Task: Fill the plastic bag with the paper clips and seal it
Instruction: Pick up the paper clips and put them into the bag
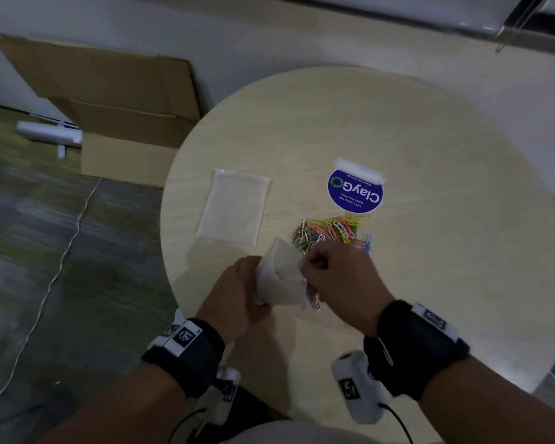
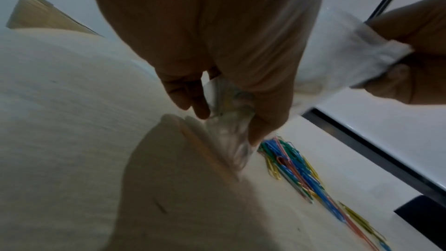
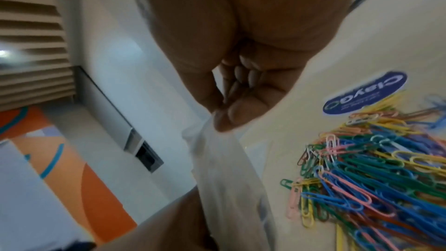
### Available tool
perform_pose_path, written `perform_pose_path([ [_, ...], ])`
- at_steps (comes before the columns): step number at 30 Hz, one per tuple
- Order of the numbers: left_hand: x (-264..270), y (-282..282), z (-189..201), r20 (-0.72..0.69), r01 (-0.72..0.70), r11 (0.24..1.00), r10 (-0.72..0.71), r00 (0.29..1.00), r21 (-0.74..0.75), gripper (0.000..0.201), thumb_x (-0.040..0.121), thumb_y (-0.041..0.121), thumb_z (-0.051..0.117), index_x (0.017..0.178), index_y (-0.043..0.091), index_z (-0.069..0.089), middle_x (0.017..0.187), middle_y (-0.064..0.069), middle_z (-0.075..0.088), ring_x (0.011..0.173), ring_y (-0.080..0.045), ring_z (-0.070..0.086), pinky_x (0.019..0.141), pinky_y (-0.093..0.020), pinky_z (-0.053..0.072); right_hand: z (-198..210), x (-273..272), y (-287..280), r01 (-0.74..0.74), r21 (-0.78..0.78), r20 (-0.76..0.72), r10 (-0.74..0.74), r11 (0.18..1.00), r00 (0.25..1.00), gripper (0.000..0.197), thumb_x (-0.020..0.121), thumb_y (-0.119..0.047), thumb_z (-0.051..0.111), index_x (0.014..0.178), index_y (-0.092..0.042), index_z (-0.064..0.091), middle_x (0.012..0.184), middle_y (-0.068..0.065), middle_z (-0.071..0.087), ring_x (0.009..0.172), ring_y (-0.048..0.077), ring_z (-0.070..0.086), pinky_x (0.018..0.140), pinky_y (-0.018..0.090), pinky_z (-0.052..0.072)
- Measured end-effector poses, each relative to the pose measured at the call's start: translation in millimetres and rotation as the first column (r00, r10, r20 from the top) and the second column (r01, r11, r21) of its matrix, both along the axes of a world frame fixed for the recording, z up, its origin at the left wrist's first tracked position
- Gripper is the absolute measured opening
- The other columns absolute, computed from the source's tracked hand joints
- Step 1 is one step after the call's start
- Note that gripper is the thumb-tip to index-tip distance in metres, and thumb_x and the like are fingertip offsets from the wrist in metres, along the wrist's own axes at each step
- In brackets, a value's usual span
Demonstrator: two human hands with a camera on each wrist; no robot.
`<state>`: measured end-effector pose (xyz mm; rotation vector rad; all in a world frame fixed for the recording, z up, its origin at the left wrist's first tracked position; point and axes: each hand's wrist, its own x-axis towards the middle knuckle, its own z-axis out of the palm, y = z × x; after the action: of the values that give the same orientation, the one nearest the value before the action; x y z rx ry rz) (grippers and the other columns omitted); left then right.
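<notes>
- Between the two hands, over the near part of the round bench (image 1: 430,155), the plastic bag (image 1: 281,277) is held up off the surface, and that's where the action is.
- Left hand (image 1: 234,290) has its fingers and thumb curled around the lower body of the bag, bunching the clear film; a few clips seem to show through it in the left wrist view, though it's blurred.
- Right hand (image 1: 337,274) is closed into a pinch, thumb against fingertips, right on the bag's upper edge. Whether it also holds clips I cannot tell.
- One pale clip (image 1: 314,302) dangles just below the right hand, beside the bag's bottom corner, seemingly outside the film.
- Just beyond the right knuckles, the heap of coloured paper clips (image 1: 330,230) lies on the bench, nearly all of it not yet bagged, so my read is that filling has barely begun.
- Further out: a second clear bag (image 1: 234,208) lies flat to the left, and a blue round sticker (image 1: 354,192) sits past the heap.
- Risks from here: the mouth looks squeezed narrow, so clips could catch on the rim and scatter; that dangling clip may drop.
- The left hand's bunching grip leaves little room inside; if it doesn't loosen, the fill could jam.
- Clips snagged in the seal strip would stop it closing.
</notes>
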<state>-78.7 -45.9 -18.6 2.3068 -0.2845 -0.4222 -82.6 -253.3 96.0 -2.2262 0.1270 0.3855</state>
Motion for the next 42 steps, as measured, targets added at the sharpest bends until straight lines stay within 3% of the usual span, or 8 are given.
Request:
perform_pose_path([
  [5, -8, 1, -4, -0.086, -0.063, 0.995, 0.057, 0.995, -0.075, 0.093, 0.050, 0.061, 0.091, 0.130, 0.038, 0.048, 0.123, 0.012, 0.058, 0.114, -0.016, 0.059, 0.092, -0.040, 0.051, 1, 10, 4, -0.032, 0.055, -0.010, 0.033, 0.998, 0.999, 0.014, 0.083, -0.015, 0.060, 0.069, -0.015, 0.064, 0.058, 0.001, 0.070, 0.047, 0.002, 0.060, 0.053, 0.018, 0.047],
  [12, -7, -14, 2, -0.178, -0.215, 0.943, 0.172, 0.969, -0.253, 0.057, 0.062, 0.029, 0.084, 0.110, 0.044, 0.058, 0.103, 0.010, 0.073, 0.098, -0.016, 0.070, 0.086, -0.047, 0.057, 2, 2, -29, -0.007, 0.202, -0.082, 0.024, 0.979, 0.996, 0.010, 0.091, -0.023, 0.063, 0.086, -0.017, 0.069, 0.069, -0.002, 0.067, 0.056, 0.003, 0.058, 0.051, 0.014, 0.043],
  [18, -8, 14, 10, -0.110, -0.188, 0.980, 0.180, 0.978, -0.068, 0.071, 0.054, 0.037, 0.087, 0.115, 0.043, 0.051, 0.105, 0.019, 0.066, 0.096, -0.010, 0.065, 0.077, -0.037, 0.057, -48, -66, -109, -0.135, -0.421, -0.244, 0.031, 0.897, 0.969, 0.023, 0.081, -0.041, 0.066, 0.073, -0.021, 0.058, 0.072, -0.004, 0.062, 0.073, 0.015, 0.059, 0.065, 0.028, 0.041],
  [21, -12, 18, 7, -0.153, -0.204, 0.979, 0.199, 0.968, -0.021, 0.071, 0.054, 0.031, 0.088, 0.113, 0.043, 0.050, 0.104, 0.019, 0.065, 0.095, -0.011, 0.064, 0.074, -0.037, 0.056, -82, -87, -109, -0.213, -0.504, -0.354, 0.025, 0.837, 0.935, 0.029, 0.080, -0.049, 0.061, 0.076, -0.024, 0.049, 0.083, -0.001, 0.058, 0.087, 0.024, 0.060, 0.067, 0.030, 0.037],
  [30, -13, 7, 0, -0.122, -0.206, 0.976, 0.214, 0.969, 0.075, 0.078, 0.064, 0.026, 0.087, 0.133, 0.027, 0.049, 0.114, 0.007, 0.061, 0.098, -0.018, 0.060, 0.080, -0.034, 0.049, -93, -34, -85, 0.081, -0.338, 0.024, -0.077, 0.938, 0.997, 0.007, 0.079, -0.026, 0.064, 0.080, -0.019, 0.065, 0.082, 0.006, 0.060, 0.080, 0.031, 0.060, 0.068, 0.035, 0.047],
  [33, -12, 5, -2, -0.115, -0.209, 0.974, 0.218, 0.969, 0.087, 0.081, 0.066, 0.026, 0.087, 0.137, 0.023, 0.048, 0.120, 0.004, 0.059, 0.103, -0.019, 0.058, 0.082, -0.032, 0.047, -88, -36, -90, 0.238, -0.366, 0.034, -0.243, 0.900, 0.969, 0.055, 0.067, -0.056, 0.072, 0.106, -0.018, 0.061, 0.102, 0.005, 0.055, 0.095, 0.028, 0.055, 0.083, 0.039, 0.049],
  [36, -13, 3, -2, -0.104, -0.218, 0.971, 0.228, 0.968, 0.093, 0.080, 0.065, 0.026, 0.087, 0.136, 0.023, 0.049, 0.122, 0.004, 0.058, 0.105, -0.019, 0.058, 0.083, -0.033, 0.047, -92, -43, -73, 0.094, -0.528, -0.075, -0.157, 0.844, 0.985, 0.089, 0.058, -0.078, 0.060, 0.121, -0.015, 0.052, 0.110, 0.008, 0.049, 0.101, 0.031, 0.047, 0.090, 0.043, 0.046],
  [42, -18, -2, 1, -0.095, -0.209, 0.975, 0.216, 0.972, 0.081, 0.074, 0.069, 0.023, 0.086, 0.134, 0.023, 0.050, 0.118, 0.006, 0.056, 0.096, -0.015, 0.055, 0.078, -0.025, 0.039, -112, -25, -53, 0.011, -0.488, -0.047, -0.039, 0.873, 0.998, 0.055, 0.077, -0.038, 0.065, 0.127, -0.018, 0.053, 0.112, 0.009, 0.050, 0.101, 0.034, 0.049, 0.089, 0.041, 0.044],
])
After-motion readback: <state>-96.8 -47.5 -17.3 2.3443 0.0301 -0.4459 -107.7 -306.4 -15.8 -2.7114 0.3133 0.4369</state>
